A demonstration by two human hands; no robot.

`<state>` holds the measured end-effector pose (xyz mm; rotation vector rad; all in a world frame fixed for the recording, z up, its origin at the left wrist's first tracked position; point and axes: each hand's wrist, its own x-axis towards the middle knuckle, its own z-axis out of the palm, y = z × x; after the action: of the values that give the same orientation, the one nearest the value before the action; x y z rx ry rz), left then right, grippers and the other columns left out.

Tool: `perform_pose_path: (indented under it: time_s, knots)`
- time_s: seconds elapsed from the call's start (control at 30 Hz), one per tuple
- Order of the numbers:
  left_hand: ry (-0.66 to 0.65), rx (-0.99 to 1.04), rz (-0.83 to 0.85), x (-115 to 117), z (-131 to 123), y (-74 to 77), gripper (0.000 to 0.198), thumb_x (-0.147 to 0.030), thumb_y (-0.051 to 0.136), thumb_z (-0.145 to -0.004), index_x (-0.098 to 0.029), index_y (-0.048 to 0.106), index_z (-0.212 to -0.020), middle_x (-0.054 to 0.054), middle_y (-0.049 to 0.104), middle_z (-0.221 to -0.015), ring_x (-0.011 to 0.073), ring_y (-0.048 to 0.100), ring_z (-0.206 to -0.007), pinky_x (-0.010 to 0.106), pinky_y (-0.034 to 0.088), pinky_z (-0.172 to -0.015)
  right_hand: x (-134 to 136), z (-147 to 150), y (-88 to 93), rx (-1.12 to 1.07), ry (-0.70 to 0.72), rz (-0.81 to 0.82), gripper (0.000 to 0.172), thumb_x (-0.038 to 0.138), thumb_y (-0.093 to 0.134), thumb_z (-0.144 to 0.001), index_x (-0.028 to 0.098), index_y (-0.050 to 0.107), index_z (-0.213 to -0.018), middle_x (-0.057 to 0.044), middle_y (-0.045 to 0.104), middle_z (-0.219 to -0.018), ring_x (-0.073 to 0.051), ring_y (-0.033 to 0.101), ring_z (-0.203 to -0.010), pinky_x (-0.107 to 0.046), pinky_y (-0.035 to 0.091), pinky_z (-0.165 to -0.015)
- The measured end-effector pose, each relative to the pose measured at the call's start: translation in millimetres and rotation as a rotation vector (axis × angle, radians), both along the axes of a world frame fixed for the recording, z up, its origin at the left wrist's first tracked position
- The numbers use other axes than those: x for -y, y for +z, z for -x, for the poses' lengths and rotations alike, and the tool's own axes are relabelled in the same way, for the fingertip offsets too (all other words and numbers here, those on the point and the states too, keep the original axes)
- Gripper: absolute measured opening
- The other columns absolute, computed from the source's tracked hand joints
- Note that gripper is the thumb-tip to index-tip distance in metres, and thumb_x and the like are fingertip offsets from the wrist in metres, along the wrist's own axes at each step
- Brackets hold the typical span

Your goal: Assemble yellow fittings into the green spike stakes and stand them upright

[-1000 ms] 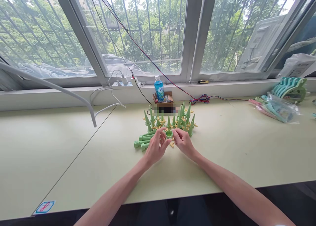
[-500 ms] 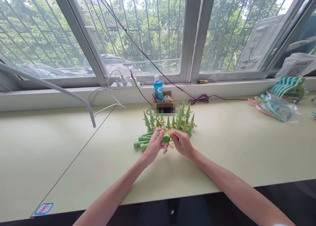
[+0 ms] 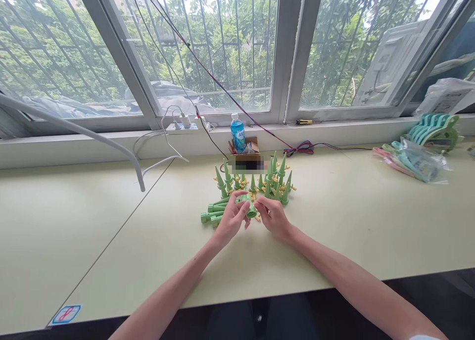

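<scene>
My left hand point(image 3: 234, 215) is wrapped round a green plastic watering spike point(image 3: 251, 209), its open round end tilted down toward me. Close against the spike's right side, my right hand point(image 3: 273, 214) is pinched; whatever its fingertips hold is too small to make out. Beyond my hands, several green spikes point(image 3: 282, 174) with small yellow valves stand point up. More green spikes point(image 3: 210, 216) lie on their sides by my left hand. Some loose yellow valves point(image 3: 258, 217) show between my hands, partly hidden.
A blue bottle point(image 3: 238, 134) stands in a small cardboard box point(image 3: 254, 147) behind the spikes. Coiled red and black wire point(image 3: 302, 148) lies to its right. Green hangers point(image 3: 434, 132) and a plastic-bagged bundle point(image 3: 426, 164) are at the far right. A grey tube point(image 3: 111, 144) reaches over the table's left.
The spike in my left hand has tipped so that its open end points lower and its side shows. My right hand stays close to it.
</scene>
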<state>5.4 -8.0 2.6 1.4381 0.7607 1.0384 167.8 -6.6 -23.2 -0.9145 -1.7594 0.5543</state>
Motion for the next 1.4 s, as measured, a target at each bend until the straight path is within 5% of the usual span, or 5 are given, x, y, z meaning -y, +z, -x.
perform_pose_path:
  time_s: [0.13, 0.57, 0.83, 1.0, 1.4]
  knots:
    - [0.001, -0.063, -0.141, -1.3, 0.1, -7.7, 0.04, -0.045, 0.051, -0.094, -0.024, 0.037, -0.125, -0.007, 0.034, -0.069, 0.0078, 0.041, -0.053, 0.019, 0.046, -0.046, -0.4, -0.5, 1.3, 0.002, -0.006, 0.03, 0.039, 0.043, 0.038, -0.099, 0.021, 0.037, -0.066, 0.005, 0.034, -0.057, -0.011, 0.027, -0.051, -0.024, 0.026, -0.052]
    - [0.103, -0.586, -0.642, -2.7, 10.6, -16.4, 0.043, -0.032, 0.047, -0.097, -0.025, 0.033, -0.137, -0.002, 0.05, -0.081, 0.0122, 0.05, -0.064, 0.029, 0.049, -0.067, 3.4, 3.7, 11.1, -0.112, -0.02, 0.216, 0.04, 0.042, 0.045, -0.093, 0.02, 0.039, -0.06, 0.004, 0.035, -0.054, -0.011, 0.031, -0.051, -0.025, 0.025, -0.05]
    - [0.067, -0.673, -0.78, -1.6, 12.4, -12.9, 0.042, -0.031, 0.045, -0.097, -0.024, 0.038, -0.138, 0.001, 0.056, -0.08, 0.0165, 0.058, -0.071, 0.031, 0.051, -0.074, -0.1, 3.2, 12.4, -0.313, 0.111, 0.603, 0.036, 0.037, 0.052, -0.083, 0.021, 0.039, -0.054, 0.007, 0.03, -0.043, -0.007, 0.025, -0.037, -0.023, 0.022, -0.038]
    - [0.071, -0.696, -0.766, 0.2, 11.1, -12.5, 0.043, -0.031, 0.043, -0.098, -0.024, 0.034, -0.14, 0.001, 0.055, -0.081, 0.0159, 0.057, -0.07, 0.03, 0.049, -0.075, -2.8, 3.3, 13.6, -0.461, 0.193, 0.792, 0.034, 0.034, 0.058, -0.077, 0.021, 0.037, -0.054, 0.01, 0.022, -0.043, -0.004, 0.014, -0.038, -0.02, 0.012, -0.036]
    - [0.117, -0.525, -0.57, -1.5, 7.6, -8.4, 0.036, -0.029, 0.035, -0.101, -0.026, 0.032, -0.137, -0.004, 0.042, -0.073, 0.0105, 0.038, -0.059, 0.022, 0.041, -0.062, -0.4, 7.4, 14.8, -0.54, 0.248, 0.797, 0.04, 0.048, 0.062, -0.082, 0.02, 0.041, -0.061, 0.011, 0.024, -0.046, -0.004, 0.016, -0.039, -0.02, 0.015, -0.035]
